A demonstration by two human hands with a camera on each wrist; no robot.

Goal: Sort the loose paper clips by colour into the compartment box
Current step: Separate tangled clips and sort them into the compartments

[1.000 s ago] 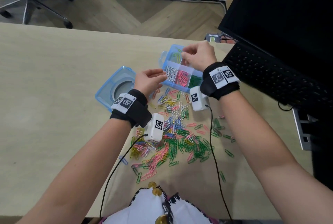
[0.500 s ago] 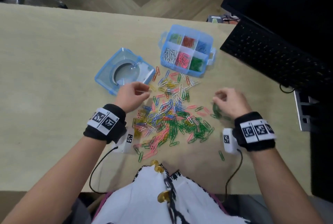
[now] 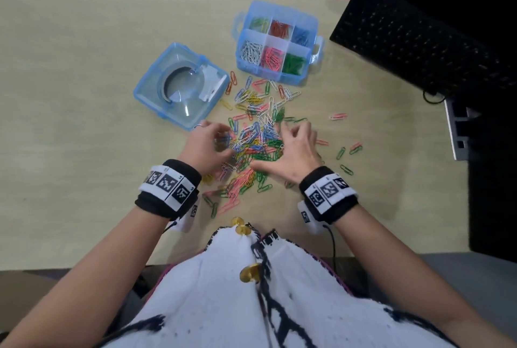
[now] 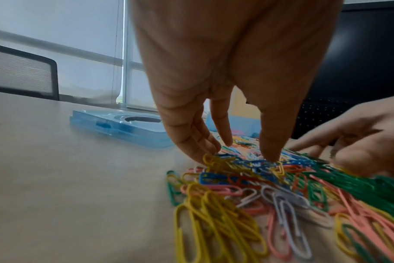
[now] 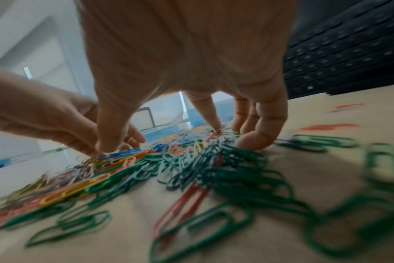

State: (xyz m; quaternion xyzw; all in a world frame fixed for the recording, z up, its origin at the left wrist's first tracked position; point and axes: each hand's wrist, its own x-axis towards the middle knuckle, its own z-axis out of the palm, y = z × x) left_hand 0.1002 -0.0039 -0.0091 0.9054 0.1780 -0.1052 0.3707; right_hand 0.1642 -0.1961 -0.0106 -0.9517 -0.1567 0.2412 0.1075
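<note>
Loose paper clips in several colours lie heaped on the desk between my hands. The blue compartment box stands open behind the heap, its cells holding white, pink, green, red and blue clips. My left hand reaches down onto the heap's left side; in the left wrist view its thumb and fingertips touch yellow and blue clips with a gap between them. My right hand is spread over the right side, with its fingers resting among green clips. Neither hand holds a clip.
The box's clear blue lid lies left of the heap, just beyond my left hand. A black keyboard runs along the right. Stray pink and green clips lie right of my right hand. The desk's near edge is at my body.
Both hands have come inward onto the heap: the left from its left edge, the right from the stray clips on the right. One second ago the right hand was over the box.
</note>
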